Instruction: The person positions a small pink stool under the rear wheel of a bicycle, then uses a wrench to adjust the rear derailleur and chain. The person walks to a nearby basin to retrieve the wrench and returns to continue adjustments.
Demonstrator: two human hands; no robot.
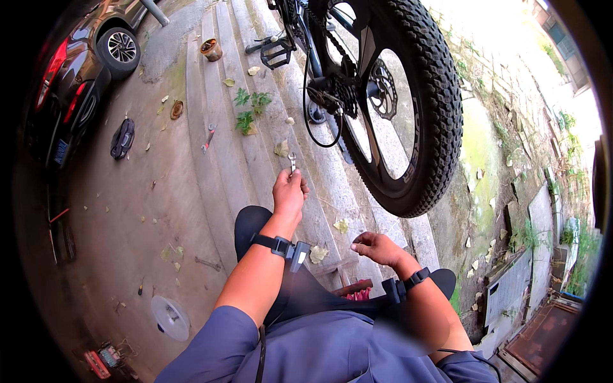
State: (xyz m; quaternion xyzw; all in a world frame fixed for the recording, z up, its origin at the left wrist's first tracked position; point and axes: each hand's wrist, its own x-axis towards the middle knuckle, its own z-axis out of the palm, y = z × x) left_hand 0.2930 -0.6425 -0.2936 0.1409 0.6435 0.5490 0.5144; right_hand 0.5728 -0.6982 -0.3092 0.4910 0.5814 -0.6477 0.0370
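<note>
In my left hand (290, 193) a small open-ended wrench (292, 161) is pinched, its jaw pointing away from me. My right hand (381, 249) hovers over my knees with loosely bent fingers and nothing visible in it. Beyond both hands stands a bicycle, with its knobby rear tire (440, 102) at the right. Inside the spoked wheel a brake disc (383, 89) shows beside the cassette (345, 89) and the rear derailleur (324, 96). Neither hand touches the bicycle. A black pedal (276, 53) sits farther off on its left side.
Pale stone steps (223, 127) run under the bicycle. A second wrench (209, 138), a rusty can (211, 50) and a small weed (249, 112) are on them. Leftward lie a black pouch (122, 138) and a clear plastic tub (170, 318). A parked car (89, 64) stands far left.
</note>
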